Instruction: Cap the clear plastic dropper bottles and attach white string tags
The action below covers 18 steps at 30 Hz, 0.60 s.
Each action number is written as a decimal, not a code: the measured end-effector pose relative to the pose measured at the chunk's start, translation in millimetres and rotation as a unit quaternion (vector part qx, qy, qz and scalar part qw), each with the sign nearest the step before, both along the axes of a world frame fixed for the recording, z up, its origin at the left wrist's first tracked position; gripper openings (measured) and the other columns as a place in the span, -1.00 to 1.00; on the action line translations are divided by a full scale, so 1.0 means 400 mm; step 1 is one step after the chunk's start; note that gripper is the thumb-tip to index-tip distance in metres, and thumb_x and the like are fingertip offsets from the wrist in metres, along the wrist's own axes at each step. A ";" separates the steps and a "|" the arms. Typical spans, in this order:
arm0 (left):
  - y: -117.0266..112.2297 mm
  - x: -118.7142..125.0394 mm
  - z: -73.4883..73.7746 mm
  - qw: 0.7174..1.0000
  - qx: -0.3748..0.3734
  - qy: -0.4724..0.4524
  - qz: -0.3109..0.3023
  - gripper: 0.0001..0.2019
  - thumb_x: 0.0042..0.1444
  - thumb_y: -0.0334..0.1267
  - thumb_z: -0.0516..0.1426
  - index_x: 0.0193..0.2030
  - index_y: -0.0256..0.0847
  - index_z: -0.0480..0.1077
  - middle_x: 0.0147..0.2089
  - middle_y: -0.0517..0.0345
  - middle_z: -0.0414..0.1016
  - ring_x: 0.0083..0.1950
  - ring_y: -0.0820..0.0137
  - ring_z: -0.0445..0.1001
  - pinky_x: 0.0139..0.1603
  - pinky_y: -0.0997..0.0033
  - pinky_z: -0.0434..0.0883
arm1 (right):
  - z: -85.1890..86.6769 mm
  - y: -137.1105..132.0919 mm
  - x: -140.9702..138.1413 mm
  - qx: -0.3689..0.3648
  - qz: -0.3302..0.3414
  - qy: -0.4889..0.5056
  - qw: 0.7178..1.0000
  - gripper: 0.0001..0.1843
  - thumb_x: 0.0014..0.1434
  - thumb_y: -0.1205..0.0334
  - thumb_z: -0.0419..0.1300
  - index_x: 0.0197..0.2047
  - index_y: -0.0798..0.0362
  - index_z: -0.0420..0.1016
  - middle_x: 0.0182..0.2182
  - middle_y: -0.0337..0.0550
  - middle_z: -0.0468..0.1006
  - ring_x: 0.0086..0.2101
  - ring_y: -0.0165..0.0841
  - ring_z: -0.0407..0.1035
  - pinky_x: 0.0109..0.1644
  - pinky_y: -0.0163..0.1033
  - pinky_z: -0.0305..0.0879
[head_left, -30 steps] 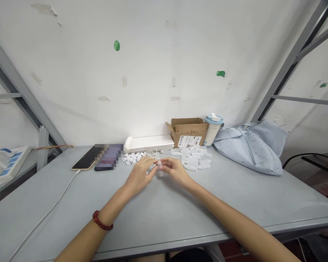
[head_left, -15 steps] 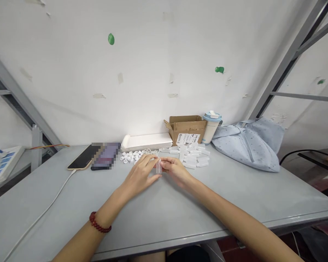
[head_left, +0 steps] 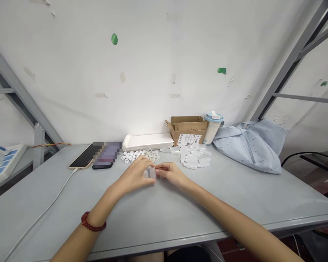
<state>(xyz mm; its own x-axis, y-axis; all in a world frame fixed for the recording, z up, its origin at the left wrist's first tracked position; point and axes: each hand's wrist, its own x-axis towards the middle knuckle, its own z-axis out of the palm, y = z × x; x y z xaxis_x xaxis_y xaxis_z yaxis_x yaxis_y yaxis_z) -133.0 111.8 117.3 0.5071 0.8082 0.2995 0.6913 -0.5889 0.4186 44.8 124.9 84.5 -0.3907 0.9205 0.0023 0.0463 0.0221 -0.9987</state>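
A small translucent plastic bottle (head_left: 152, 174) stands between my hands, just above or on the grey table. My left hand (head_left: 133, 176) is curled around its left side, thumb low and fingers at the top. From the right, my right hand (head_left: 175, 175) pinches at the bottle's upper edge with thumb and fingertips; what else the fingertips hold is hidden. Behind my left hand lie a heap of small white caps (head_left: 130, 155) and a tangle of pale loops (head_left: 152, 154). More translucent bottles (head_left: 192, 159) are piled beyond my right hand.
Along the wall stand a flat white stack (head_left: 149, 141), an open cardboard box (head_left: 190, 129) and a lidded cup (head_left: 211, 129). A light blue cloth bag (head_left: 251, 145) lies to the right. Two phones are at left, one phone (head_left: 83, 156) with a white cable (head_left: 49, 207) crossing the table (head_left: 164, 222).
Both hands and the bottle have shifted a little left and toward me. More of the pale loops now shows behind them.
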 end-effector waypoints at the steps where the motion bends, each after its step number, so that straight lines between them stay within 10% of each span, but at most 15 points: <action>1: 0.000 -0.007 -0.002 1.000 -0.010 0.006 0.010 -0.69 -0.17 -0.21 0.25 -0.21 -0.13 0.42 -0.17 0.07 0.43 -0.04 0.17 0.33 -0.11 0.21 0.37 | -0.001 -0.002 -0.002 0.018 0.005 -0.020 1.000 -0.82 0.00 0.29 0.18 -0.31 0.13 0.55 -0.53 -0.23 0.50 -0.47 -0.40 0.36 -0.28 -0.25 0.27; 18: 0.005 -0.026 -0.006 0.991 -0.115 0.062 -0.011 -0.58 -0.15 -0.14 0.24 -0.10 -0.14 0.36 -0.08 0.05 0.37 0.05 0.15 0.25 -0.01 0.25 0.29 | -0.007 -0.016 -0.009 0.180 0.015 -0.187 0.966 -0.79 0.02 0.42 0.16 -0.24 0.13 0.52 -0.26 -0.10 0.54 -0.28 -0.35 0.40 -0.19 -0.26 0.30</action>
